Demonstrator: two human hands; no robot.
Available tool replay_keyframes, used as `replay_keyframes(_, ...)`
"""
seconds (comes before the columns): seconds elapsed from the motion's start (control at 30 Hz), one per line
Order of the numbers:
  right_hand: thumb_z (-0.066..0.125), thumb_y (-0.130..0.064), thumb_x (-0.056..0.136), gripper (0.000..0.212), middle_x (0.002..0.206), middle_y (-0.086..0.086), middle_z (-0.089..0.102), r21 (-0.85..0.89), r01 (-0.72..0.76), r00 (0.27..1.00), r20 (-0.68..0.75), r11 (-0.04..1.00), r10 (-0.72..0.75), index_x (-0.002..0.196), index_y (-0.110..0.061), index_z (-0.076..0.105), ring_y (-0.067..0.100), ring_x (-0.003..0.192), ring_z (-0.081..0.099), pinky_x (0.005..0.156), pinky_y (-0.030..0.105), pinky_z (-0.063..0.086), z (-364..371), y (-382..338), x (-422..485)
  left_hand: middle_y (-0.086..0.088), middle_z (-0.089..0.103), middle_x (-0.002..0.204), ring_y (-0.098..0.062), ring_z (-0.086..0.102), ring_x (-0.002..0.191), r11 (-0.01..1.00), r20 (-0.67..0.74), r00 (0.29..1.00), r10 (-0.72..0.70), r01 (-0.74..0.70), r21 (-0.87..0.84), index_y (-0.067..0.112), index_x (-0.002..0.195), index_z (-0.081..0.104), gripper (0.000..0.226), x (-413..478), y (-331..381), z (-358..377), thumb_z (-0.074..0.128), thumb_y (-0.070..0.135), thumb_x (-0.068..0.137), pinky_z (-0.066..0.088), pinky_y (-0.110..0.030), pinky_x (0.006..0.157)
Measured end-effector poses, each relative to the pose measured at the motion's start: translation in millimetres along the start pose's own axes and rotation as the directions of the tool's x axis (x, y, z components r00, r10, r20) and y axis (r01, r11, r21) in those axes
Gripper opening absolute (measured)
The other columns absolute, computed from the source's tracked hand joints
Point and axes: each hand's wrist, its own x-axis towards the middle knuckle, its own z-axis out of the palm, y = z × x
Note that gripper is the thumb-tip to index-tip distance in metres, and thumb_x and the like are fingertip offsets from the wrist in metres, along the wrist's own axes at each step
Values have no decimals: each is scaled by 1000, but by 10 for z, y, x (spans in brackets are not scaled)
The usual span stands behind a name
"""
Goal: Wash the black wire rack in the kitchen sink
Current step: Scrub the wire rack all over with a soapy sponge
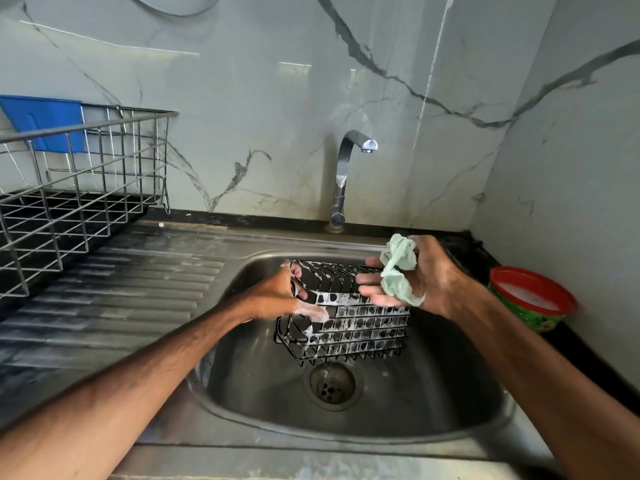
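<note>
Fingers of the left hand [277, 296] hook through the near-left end of the black wire rack [360, 317], clamped on it, soapy. Right hand [412, 278], at the rack's far-right top, grips a crumpled green cloth [398, 268]. Rack hangs lathered above the sink [433, 403] drain [332, 384], in front of the tap [346, 174].

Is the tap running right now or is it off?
Off, as far as it shows: no stream falls from the faucet spout toward the black wire rack in the sink.
</note>
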Motion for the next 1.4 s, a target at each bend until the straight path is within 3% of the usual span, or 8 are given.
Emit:
replay_keyframes(0.13,33,-10,101,34,103,27,71,-61,107,993,-42,992,-110,118,5,58,32,74,72,49,31,56,79,67,36,3,64,107,-4,60,86,1000,-15,1000,2,-2,10,14,132,35,95,1,0,2,94,46,65,44,-16,66)
replay_keyframes(0.4,36,-12,92,45,103,29,66,-40,113,993,-28,993,-114,122,10,61,35,86,66,59,37,57,79,107,76,3,64,108,-4,59,82,1000,-11,1000,-1,1,13,14,132,36,96,19,-19,-3,94,48,64,45,-17,67)
replay_keyframes(0.6,48,14,88,37,124,25,64,-279,336,941,124,899,-314,120,7,63,34,102,68,92,42,56,16,72,21,4,63,107,-4,60,82,1000,3,1000,-4,4,-7,13,135,35,96,24,-10,-2,94,44,66,44,-16,64)
replay_keyframes(0.73,57,13,90,36,114,7,70,-791,381,810,37,478,-585,114,-11,71,14,79,63,52,15,50,175,229,68,2,63,108,-6,61,88,1000,1,1000,-3,3,-9,14,133,35,95,25,-15,0,95,44,65,47,-20,69)
replay_keyframes(0.87,47,20,88,55,127,8,66,-910,410,731,289,58,-618,125,-14,67,15,91,66,61,7,52,353,502,100,1,64,108,-10,62,97,1000,-15,1000,-10,10,-5,15,132,37,93,39,-35,4,96,42,64,49,-23,76)
replay_keyframes(1.0,47,20,84,55,114,9,69,-851,453,605,513,-267,-608,123,-17,62,20,94,69,83,31,59,472,641,150,0,66,113,-15,63,108,1000,2,1000,-27,27,-15,20,131,38,98,40,-88,-25,98,46,59,52,-33,91)
replay_keyframes(1.23,52,6,95,47,114,12,70,-911,297,641,412,-286,-648,133,-19,62,18,82,64,73,25,49,298,524,94,-2,66,109,-12,64,96,993,32,998,-48,51,-107,15,131,38,101,51,-102,-52,99,41,55,49,-26,83)
replay_keyframes(1.4,55,13,85,48,116,9,74,-987,129,675,159,-97,-721,114,-21,75,21,100,71,94,38,57,-290,331,370,-3,65,111,-12,65,95,993,48,997,-54,59,-102,15,134,37,113,30,-99,-74,99,53,48,55,-33,88)
